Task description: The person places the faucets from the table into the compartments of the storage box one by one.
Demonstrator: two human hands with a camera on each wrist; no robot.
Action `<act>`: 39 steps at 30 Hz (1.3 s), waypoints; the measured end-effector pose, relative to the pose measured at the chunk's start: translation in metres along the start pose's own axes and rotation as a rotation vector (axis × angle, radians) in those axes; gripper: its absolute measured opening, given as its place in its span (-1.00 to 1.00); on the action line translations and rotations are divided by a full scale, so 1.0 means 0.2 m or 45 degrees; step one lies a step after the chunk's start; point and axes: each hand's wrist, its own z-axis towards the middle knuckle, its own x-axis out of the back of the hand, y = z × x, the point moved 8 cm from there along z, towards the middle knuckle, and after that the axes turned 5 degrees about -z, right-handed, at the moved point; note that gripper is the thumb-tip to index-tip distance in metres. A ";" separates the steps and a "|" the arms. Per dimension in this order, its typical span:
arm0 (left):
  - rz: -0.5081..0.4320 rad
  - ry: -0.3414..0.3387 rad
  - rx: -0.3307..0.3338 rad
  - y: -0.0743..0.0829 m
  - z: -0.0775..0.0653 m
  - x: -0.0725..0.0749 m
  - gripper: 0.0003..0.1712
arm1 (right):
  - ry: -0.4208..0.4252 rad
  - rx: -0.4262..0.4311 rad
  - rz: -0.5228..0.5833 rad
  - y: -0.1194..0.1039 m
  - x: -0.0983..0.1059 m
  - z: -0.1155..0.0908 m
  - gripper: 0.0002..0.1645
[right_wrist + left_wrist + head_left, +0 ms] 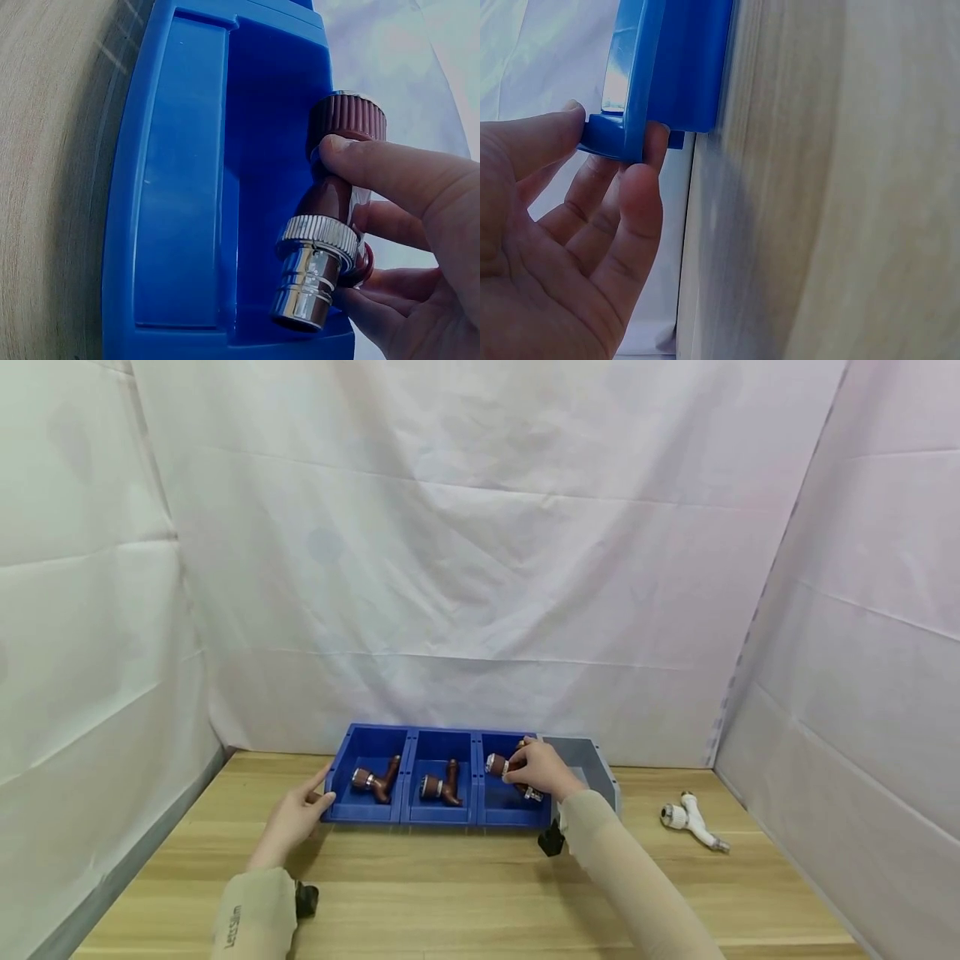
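My right hand [546, 768] grips a brown tap [326, 199] with chrome fittings over the third compartment [506, 812] of a row of storage bins. In the right wrist view, the tap's ribbed brown knob [346, 118] is up and its chrome nozzle [304, 289] points down toward the blue bin [176, 187]. The left hand [294, 814] holds the left end of the row, its thumb and fingers about the blue bin's corner [615, 135]. Another brown tap [382, 785] lies in the leftmost blue bin [367, 814], and one more tap [450, 785] in the second [438, 816].
A grey bin [592, 760] closes the right end of the row, partly hidden by the right hand and forearm. To its right, a white tap [693, 822] lies on the wooden table [420, 893]. White cloth [480, 568] hangs behind the bins and along both sides.
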 end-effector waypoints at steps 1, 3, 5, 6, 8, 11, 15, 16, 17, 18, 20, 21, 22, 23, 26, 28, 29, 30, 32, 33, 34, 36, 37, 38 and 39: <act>-0.001 -0.001 -0.001 0.00 0.00 0.00 -0.34 | 0.002 0.000 -0.009 0.00 0.00 0.00 -0.91; 0.000 0.000 -0.002 0.01 0.00 0.00 -0.34 | 0.005 0.002 -0.025 0.00 0.00 0.01 -0.91; -0.004 -0.003 0.001 0.01 0.00 0.00 -0.34 | 0.003 0.004 -0.035 0.00 0.00 0.01 -0.91; -0.005 -0.004 0.004 0.01 0.00 0.00 -0.33 | 0.001 0.005 -0.037 0.00 0.00 0.01 -0.91; -0.008 -0.006 0.007 0.01 0.00 0.00 -0.33 | -0.002 0.002 -0.041 0.00 -0.01 0.01 -0.91; -0.007 -0.009 0.002 0.01 0.00 0.00 -0.33 | -0.007 -0.006 -0.049 0.00 -0.01 0.00 -0.91; -0.001 -0.016 -0.013 0.01 0.00 0.00 -0.33 | -0.007 0.004 -0.079 0.00 -0.02 0.00 -0.89; 0.003 -0.014 -0.013 0.01 0.00 0.00 -0.33 | -0.007 0.011 -0.089 -0.01 -0.02 0.00 -0.89; 0.007 -0.013 -0.015 0.01 0.00 0.00 -0.33 | -0.007 0.018 -0.096 -0.01 -0.02 0.00 -0.88; 0.010 -0.013 -0.014 0.01 0.00 0.00 -0.33 | -0.006 0.026 -0.105 -0.02 -0.02 0.00 -0.88; 0.018 -0.007 -0.010 0.01 0.00 0.00 -0.33 | -0.008 0.026 -0.117 -0.03 -0.02 0.00 -0.86; 0.022 -0.005 -0.008 0.01 0.00 0.00 -0.33 | -0.009 0.028 -0.120 -0.03 -0.02 0.00 -0.85; 0.026 -0.004 -0.012 0.01 0.00 0.00 -0.33 | -0.010 0.027 -0.124 -0.03 -0.02 0.01 -0.85; 0.028 -0.005 -0.017 0.02 0.00 0.00 -0.33 | -0.010 0.028 -0.129 -0.03 -0.02 0.00 -0.85; 0.028 -0.005 -0.018 0.02 -0.01 0.01 -0.33 | -0.015 0.026 -0.134 -0.03 -0.02 0.00 -0.84; 0.023 -0.004 -0.019 0.03 -0.01 0.01 -0.33 | -0.016 0.036 -0.139 -0.04 -0.02 0.00 -0.83; 0.022 -0.002 -0.013 0.03 -0.01 0.01 -0.33 | -0.015 0.046 -0.139 -0.04 -0.02 0.00 -0.81; 0.019 -0.001 -0.009 0.03 -0.02 0.01 -0.34 | -0.018 0.048 -0.140 -0.04 -0.02 0.00 -0.80; 0.014 -0.005 -0.011 0.03 -0.02 0.01 -0.34 | -0.023 0.049 -0.146 -0.04 -0.03 0.00 -0.78; 0.015 -0.003 -0.012 0.03 -0.02 0.01 -0.34 | -0.023 0.051 -0.151 -0.04 -0.03 0.01 -0.77; 0.013 -0.003 -0.013 0.03 -0.02 0.00 -0.34 | -0.019 0.051 -0.154 -0.03 -0.03 0.01 -0.77; 0.010 -0.003 -0.019 0.03 -0.02 0.00 -0.34 | -0.022 0.042 -0.158 -0.03 -0.03 0.01 -0.77; 0.008 -0.003 -0.023 0.03 -0.02 0.00 -0.34 | -0.019 0.040 -0.157 -0.03 -0.03 0.01 -0.78; 0.005 -0.002 -0.026 0.03 -0.01 0.00 -0.34 | -0.019 0.041 -0.155 -0.03 -0.03 0.01 -0.78; 0.003 0.002 -0.024 0.02 -0.01 0.00 -0.34 | -0.016 0.040 -0.155 -0.03 -0.03 0.01 -0.77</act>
